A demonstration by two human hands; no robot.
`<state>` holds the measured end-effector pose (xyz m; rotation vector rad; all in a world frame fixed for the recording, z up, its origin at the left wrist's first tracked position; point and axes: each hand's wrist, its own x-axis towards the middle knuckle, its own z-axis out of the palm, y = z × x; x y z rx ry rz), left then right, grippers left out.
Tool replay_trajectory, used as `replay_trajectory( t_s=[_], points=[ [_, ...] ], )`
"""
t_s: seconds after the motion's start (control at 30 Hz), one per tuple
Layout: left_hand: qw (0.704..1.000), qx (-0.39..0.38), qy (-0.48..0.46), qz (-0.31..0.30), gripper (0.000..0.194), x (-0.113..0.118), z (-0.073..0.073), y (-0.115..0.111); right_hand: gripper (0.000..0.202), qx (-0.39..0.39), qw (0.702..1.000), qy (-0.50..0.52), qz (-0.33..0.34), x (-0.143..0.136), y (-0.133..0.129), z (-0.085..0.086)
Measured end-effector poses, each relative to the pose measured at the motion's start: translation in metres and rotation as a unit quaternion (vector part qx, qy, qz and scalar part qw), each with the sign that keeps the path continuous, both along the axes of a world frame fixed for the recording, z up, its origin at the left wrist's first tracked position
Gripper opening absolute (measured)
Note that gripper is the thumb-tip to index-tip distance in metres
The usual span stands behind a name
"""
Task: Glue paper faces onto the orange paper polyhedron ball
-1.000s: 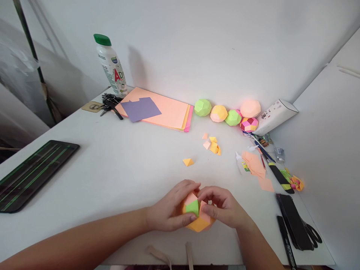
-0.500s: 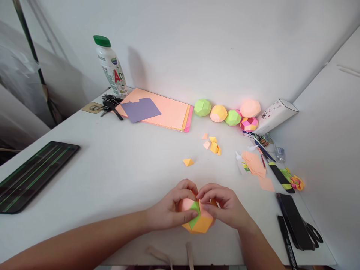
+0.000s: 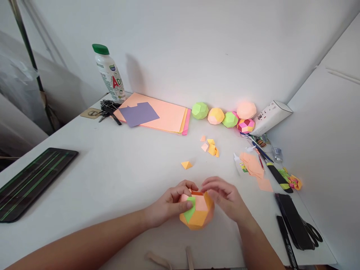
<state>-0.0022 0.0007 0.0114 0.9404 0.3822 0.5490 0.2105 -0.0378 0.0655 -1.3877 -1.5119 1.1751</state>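
Note:
A faceted paper ball [image 3: 198, 214] in orange, peach and green is near the table's front edge, with an opening at its top. My left hand [image 3: 171, 204] grips its left side, the thumb on the green facet and the fingers at the top rim. At the ball's upper right is my right hand [image 3: 225, 197], its fingers slightly curled and apart; whether the fingertips touch the ball is unclear. Beyond the hands lie a single folded orange piece [image 3: 186, 165] and a small group of orange and peach pieces [image 3: 212, 149].
Finished paper balls [image 3: 200, 110] line the wall beside a white box [image 3: 271, 117]. Paper sheets [image 3: 165, 112], keys [image 3: 108, 108] and a bottle [image 3: 110, 75] stand back left. A dark tablet [image 3: 36, 180] lies left; glue, peach scraps [image 3: 252, 165], a cutter [image 3: 279, 177] and scissors [image 3: 312, 230] lie right.
My right hand has drawn back from the top of the ball, and its fingers have spread. The ball's opening and right facets now show more. The whole view has shifted slightly.

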Motion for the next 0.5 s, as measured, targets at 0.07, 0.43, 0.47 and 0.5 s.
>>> replay_trajectory(
  t_s=[0.07, 0.43, 0.47, 0.5],
  points=[
    [0.999, -0.053, -0.002, -0.010, 0.023, -0.001, 0.000, 0.003, 0.015, 0.107, 0.975, -0.125, -0.148, 0.021, 0.011, -0.004],
    [0.992, -0.108, -0.018, -0.055, 0.020, 0.001, 0.011, 0.011, 0.036, 0.071, 0.866, -0.281, -0.408, 0.094, 0.046, -0.045],
    [0.993, -0.104, -0.021, -0.054, 0.020, 0.001, 0.009, 0.011, 0.036, 0.076, 0.870, -0.256, -0.414, 0.093, 0.046, -0.045],
    [0.993, -0.101, -0.024, -0.057, 0.021, 0.001, 0.008, 0.011, 0.038, 0.084, 0.874, -0.227, -0.420, 0.092, 0.045, -0.044]
  ],
)
